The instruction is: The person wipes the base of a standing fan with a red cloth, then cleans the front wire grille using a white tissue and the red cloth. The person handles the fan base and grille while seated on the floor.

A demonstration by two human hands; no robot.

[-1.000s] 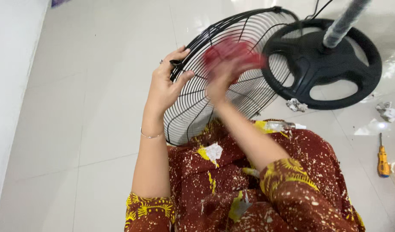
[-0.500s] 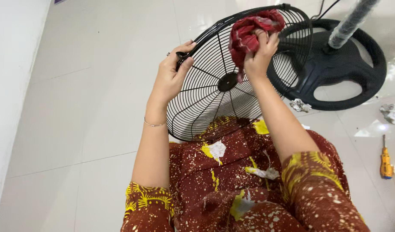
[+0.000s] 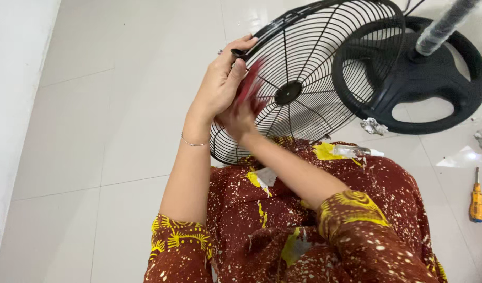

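Observation:
A round black wire fan grille (image 3: 325, 57) stands tilted on my lap. My left hand (image 3: 220, 84) grips its rim at the upper left. My right hand (image 3: 241, 118) sits just below and behind the left one, blurred, pressing a red cloth (image 3: 251, 86) against the wires at the grille's left side. Only a smear of the cloth shows between the two hands. A thin bracelet circles my left wrist.
The black round fan base (image 3: 435, 89) with its pole (image 3: 445, 26) stands on the white tiled floor behind the grille. A yellow screwdriver (image 3: 477, 202) lies at the right. Crumpled paper scraps (image 3: 375, 126) lie near the base. A small clear bottle (image 3: 354, 152) rests on my lap.
My right hand swept the red cloth from the grille's top rim down to its left side, next to my left hand. The grille has shifted slightly up and right in view.

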